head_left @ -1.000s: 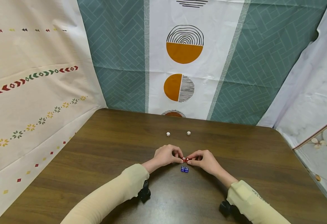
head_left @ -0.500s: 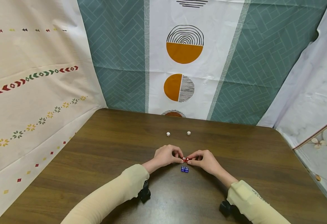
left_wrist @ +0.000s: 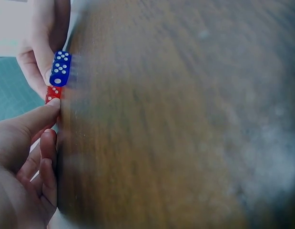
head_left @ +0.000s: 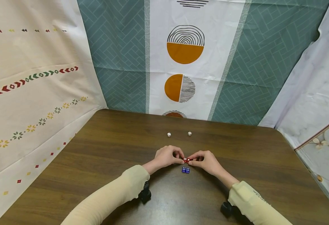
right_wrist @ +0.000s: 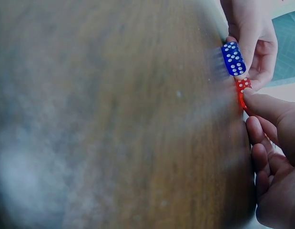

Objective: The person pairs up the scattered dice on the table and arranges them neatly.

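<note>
Two red dice (head_left: 186,160) sit side by side on the brown table in the head view. Thumb and fingers of my left hand (head_left: 165,155) pinch the left one; my right hand (head_left: 208,162) pinches the right one from the other side. Fingertips cover part of each red die (left_wrist: 54,89). Just nearer to me, two blue dice (head_left: 185,170) with white pips lie side by side. From the right wrist view, the blue dice (right_wrist: 234,59) overlap the far hand, with a red die (right_wrist: 243,85) close behind them at the thumb tip.
Farther back on the table (head_left: 119,134) lie two white dice, a left one (head_left: 169,134) and a right one (head_left: 189,133), set apart from each other. Patterned cloths (head_left: 125,62) hang behind the table and along both sides.
</note>
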{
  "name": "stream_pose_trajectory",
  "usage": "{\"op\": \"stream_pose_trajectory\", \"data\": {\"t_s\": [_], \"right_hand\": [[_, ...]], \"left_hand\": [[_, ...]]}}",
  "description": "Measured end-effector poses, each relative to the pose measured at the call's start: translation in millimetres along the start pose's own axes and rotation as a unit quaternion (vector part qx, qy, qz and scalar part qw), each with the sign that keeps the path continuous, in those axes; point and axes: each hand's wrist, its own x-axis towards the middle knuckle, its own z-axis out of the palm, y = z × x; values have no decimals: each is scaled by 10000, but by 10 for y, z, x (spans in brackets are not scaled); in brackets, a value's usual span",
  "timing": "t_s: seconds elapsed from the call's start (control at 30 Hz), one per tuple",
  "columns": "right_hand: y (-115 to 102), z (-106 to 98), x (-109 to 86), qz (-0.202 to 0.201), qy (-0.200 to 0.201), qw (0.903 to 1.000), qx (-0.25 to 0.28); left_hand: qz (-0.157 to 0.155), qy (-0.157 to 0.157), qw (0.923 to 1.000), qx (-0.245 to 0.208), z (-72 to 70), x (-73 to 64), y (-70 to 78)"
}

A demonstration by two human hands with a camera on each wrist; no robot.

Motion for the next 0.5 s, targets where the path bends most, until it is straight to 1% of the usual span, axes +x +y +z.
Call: {"op": "stream_pose_trajectory", "data": {"t_s": [0.5], "right_hand": [[4, -6, -2, -60, -17, 10000, -5]], "left_hand": [[38, 24, 10000, 53, 4, -5, 5]]}}
